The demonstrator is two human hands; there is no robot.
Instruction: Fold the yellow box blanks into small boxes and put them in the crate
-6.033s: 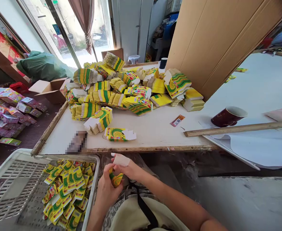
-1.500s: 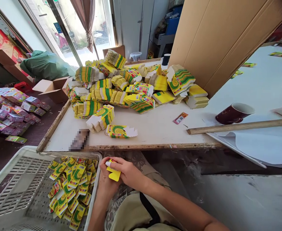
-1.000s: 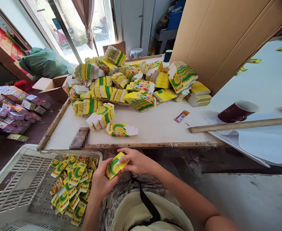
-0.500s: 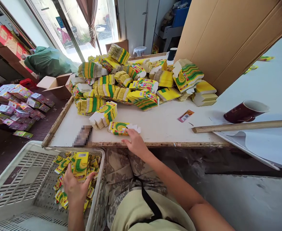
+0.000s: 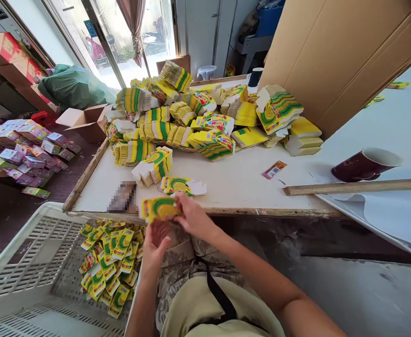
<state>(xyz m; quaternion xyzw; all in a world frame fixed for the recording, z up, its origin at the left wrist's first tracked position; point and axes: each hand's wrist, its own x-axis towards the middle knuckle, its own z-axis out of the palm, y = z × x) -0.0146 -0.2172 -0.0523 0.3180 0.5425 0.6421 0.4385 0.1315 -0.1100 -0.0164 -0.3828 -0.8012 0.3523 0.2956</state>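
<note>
A flat yellow and green carton (image 5: pixel 160 208), slightly blurred, is over the table's front edge. My right hand (image 5: pixel 191 215) pinches its right end. Just below the carton, my left hand (image 5: pixel 156 243) has its thumb apart from its fingers; the fingertips reach up to the carton's lower side, and nothing is gripped in it. Another yellow carton with white flaps (image 5: pixel 182 186) lies flat on the table behind my right hand. Next to it stands a bundle of cartons (image 5: pixel 153 164). Many small yellow cartons (image 5: pixel 110 262) lie in the crate at the lower left.
A large heap of bundled yellow cartons (image 5: pixel 205 124) covers the back of the white table (image 5: pixel 240 182). The plastic crate (image 5: pixel 47 248) sits left of my legs. At the right are a dark mug (image 5: pixel 363 164), a wooden stick (image 5: pixel 352 186) and a small packet (image 5: pixel 274 170).
My left hand has come up from the crate to the table edge. My right hand has moved slightly down and now holds a carton. The carton once by my left hand lies there no longer.
</note>
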